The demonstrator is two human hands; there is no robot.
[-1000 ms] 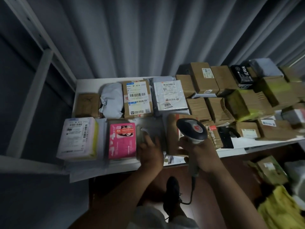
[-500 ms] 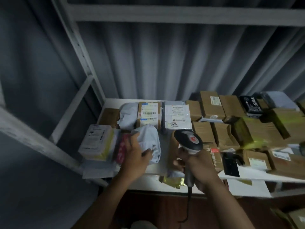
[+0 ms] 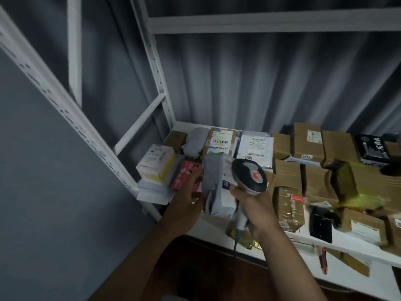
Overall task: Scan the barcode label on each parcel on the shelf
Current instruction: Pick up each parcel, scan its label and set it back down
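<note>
Dim storeroom, corrugated grey wall behind a white metal shelf [image 3: 219, 230] crowded with parcels. At the left sit a white-and-yellow box [image 3: 156, 162] and a pink packet [image 3: 184, 174]. Your left hand [image 3: 188, 199] grips a soft grey mailer bag [image 3: 213, 181], lifted upright, long axis near vertical, just left of the scanner [image 3: 249, 175]. Your right hand [image 3: 253, 206] is wrapped round the scanner's handle, head touching or just beside the bag. Its label face looks only partly turned toward the scanner. Brown cartons [image 3: 288, 177] fill the right.
</note>
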